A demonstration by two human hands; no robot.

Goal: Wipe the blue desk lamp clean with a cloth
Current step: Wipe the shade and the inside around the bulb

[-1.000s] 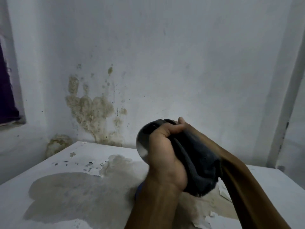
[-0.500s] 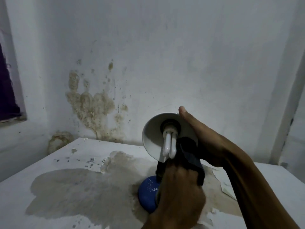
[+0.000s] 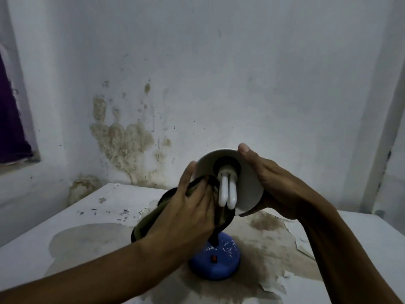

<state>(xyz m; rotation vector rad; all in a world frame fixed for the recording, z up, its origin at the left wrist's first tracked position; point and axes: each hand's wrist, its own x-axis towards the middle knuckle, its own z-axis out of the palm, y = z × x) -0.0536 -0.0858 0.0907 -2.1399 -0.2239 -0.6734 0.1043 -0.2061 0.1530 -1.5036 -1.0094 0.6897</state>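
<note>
The desk lamp stands on a round blue base (image 3: 215, 263) with a small red switch. Its shade (image 3: 247, 189) is tipped toward me, showing a white inside and a white folded-tube bulb (image 3: 228, 193). My right hand (image 3: 276, 185) grips the shade from the right, thumb on its top rim. My left hand (image 3: 190, 207) holds a dark cloth (image 3: 151, 220) bunched against the shade's left inner edge, beside the bulb. The lamp's neck is hidden behind the cloth and hand.
The lamp rests on a white table (image 3: 43, 255) with peeling paint and a large brownish stain (image 3: 87, 240). A stained white wall (image 3: 122, 141) rises close behind. A dark window opening (image 3: 13, 119) is at the left and a pale frame (image 3: 385, 132) at the right.
The shade went from covered by the cloth to turned open toward me. My left hand dropped, then rose again with the cloth to the shade's left inner edge. My right hand stayed on the shade.
</note>
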